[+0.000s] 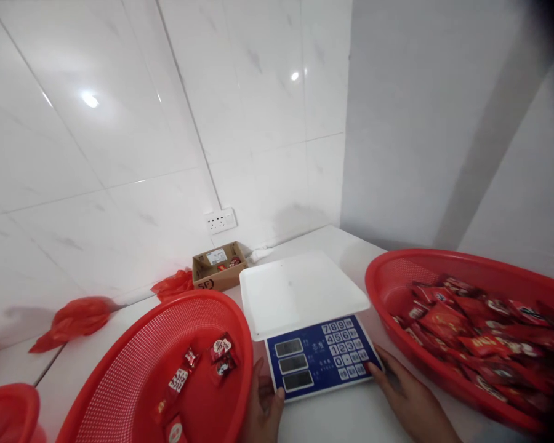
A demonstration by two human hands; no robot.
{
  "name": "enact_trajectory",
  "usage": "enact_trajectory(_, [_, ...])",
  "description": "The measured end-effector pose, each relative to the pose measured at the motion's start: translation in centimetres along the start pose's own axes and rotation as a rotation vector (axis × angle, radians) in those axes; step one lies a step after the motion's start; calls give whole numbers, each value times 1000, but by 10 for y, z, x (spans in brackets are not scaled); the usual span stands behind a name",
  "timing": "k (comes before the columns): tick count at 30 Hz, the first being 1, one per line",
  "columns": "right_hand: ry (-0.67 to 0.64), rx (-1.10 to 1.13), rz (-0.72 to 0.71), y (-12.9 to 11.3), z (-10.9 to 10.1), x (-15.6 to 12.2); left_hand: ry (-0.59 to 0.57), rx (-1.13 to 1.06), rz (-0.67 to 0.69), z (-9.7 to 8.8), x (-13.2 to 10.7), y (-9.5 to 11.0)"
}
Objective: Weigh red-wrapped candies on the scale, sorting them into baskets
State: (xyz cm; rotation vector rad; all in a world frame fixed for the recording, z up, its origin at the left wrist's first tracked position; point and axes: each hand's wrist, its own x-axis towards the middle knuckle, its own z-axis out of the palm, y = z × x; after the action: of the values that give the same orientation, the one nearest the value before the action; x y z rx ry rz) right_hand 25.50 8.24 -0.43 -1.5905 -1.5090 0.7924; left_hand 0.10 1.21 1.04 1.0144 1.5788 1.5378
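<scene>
A digital weighing scale (pixel 314 363) with a blue keypad panel stands on the white table, its white pan (pixel 300 292) bare. My left hand (pixel 264 409) grips the panel's left front corner, thumb on the edge and fingers along the side. At the opposite corner, my right hand (pixel 409 394) has its thumb on the panel's edge by the keys and its fingers on the side. Left of the scale is a red plastic basket (pixel 106 369) with several wrapped snacks (pixel 179 380). A second red basket (pixel 383 283), heaped with red packets (pixel 452 320), is on the right.
Behind the left basket sit a small cardboard box (pixel 219 282) with a few packets and crumpled red plastic bags (pixel 80 317). Another red basket (pixel 9 394) is cut off at lower left. A wall socket (pixel 220 220) is above the box; walls meet behind the table.
</scene>
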Motion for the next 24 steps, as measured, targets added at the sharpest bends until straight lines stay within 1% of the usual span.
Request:
enact_trajectory(4, [-9, 21, -34, -8, 3, 4, -108, -37, -64, -2, -2, 22])
enact_trajectory(8, [7, -6, -29, -10, 5, 1, -137, -41, -79, -5, -1, 36])
enact_trajectory(10, [-2, -24, -26, -11, 5, -2, -119, -42, -75, -7, 1, 38])
enact_trajectory(14, [-7, -34, -42, -12, 4, -3, 28, -43, -141, -12, 6, 33])
enact_trajectory(16, [-13, -28, -55, -12, 4, -3, 62, -48, -169, -15, 9, 31])
enact_trajectory(19, [-49, -28, -96, -13, 4, -1, 58, -55, -194, -19, 10, 32])
enact_trajectory(21, [-77, -37, -169, -13, 5, 0, 41, -72, -207, -19, 9, 35])
enact_trajectory(24, [-77, -72, -265, -12, 7, 2, 8, -98, -213, -16, 6, 40])
